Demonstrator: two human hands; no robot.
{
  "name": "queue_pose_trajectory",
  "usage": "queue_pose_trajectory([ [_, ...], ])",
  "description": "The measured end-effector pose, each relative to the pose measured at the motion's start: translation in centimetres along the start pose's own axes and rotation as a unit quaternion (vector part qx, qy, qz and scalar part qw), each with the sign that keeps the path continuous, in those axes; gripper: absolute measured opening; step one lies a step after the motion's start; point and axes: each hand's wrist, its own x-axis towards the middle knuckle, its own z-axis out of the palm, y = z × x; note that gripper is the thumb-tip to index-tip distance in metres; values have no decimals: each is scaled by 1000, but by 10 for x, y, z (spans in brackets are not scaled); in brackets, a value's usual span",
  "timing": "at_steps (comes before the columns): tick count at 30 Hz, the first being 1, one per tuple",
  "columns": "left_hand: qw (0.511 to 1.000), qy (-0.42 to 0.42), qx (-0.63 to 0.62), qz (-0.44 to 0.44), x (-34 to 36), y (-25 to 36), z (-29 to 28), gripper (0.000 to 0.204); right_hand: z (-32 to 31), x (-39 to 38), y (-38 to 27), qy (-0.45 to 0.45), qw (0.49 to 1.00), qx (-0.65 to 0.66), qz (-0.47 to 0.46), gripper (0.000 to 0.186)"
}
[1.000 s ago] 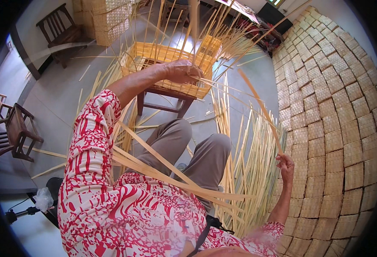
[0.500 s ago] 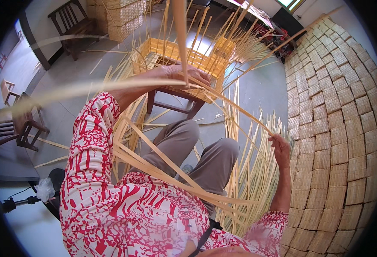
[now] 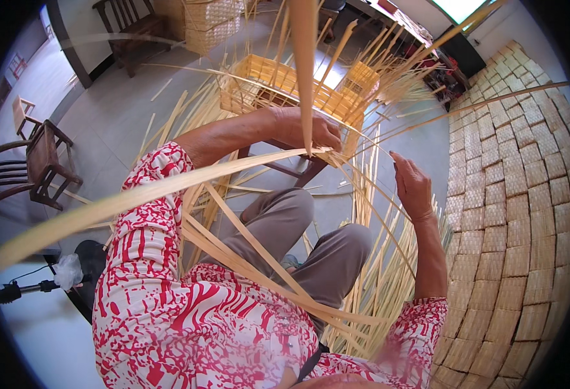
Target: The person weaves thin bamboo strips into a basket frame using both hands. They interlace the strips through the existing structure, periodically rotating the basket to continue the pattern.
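My left hand (image 3: 314, 129) is curled at the near side of a half-woven yellow bamboo basket (image 3: 252, 78) on a dark wooden stool (image 3: 308, 175), gripping strips where they meet the rim. A wide upright strip (image 3: 301, 58) crosses in front of it, and a long pale strip (image 3: 149, 189) runs from there toward the lower left. My right hand (image 3: 408, 185) is raised to the right of the basket, fingertips pinching a thin bamboo strip (image 3: 379, 146) that runs back toward the basket. More loose strips (image 3: 265, 272) lie across my lap.
Long strips (image 3: 382, 272) are piled on the floor at the right beside a wall of stacked woven pieces (image 3: 505, 227). Chairs (image 3: 51, 162) stand at the left and back left. Woven boxes (image 3: 210, 26) and a cluttered table (image 3: 402, 19) are at the back.
My right hand has moved up and inward along the strip toward the basket. My left hand has shifted down and right in view. A long strip now sweeps across toward the lower left.
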Motion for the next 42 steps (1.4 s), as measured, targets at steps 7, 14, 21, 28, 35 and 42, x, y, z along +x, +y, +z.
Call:
queue_pose_trajectory([
  [7,999,0,50,7,8,-10,6,34,44,-8,18,-43,998,-55,2,29],
  [14,991,119,58,-34,2,-48,2,35,102,-12,28,-96,993,-60,33,28],
  [21,900,368,38,-230,-54,-7,-70,29,123,-30,36,-110,976,97,162,24],
  [28,774,608,27,-172,-158,-37,-26,46,123,-18,35,-118,968,132,179,20],
  [35,792,481,166,-338,-190,-106,19,32,112,-10,43,-137,968,118,172,20],
  [42,817,439,238,-288,-200,-128,12,12,114,-12,40,-141,961,127,200,18],
])
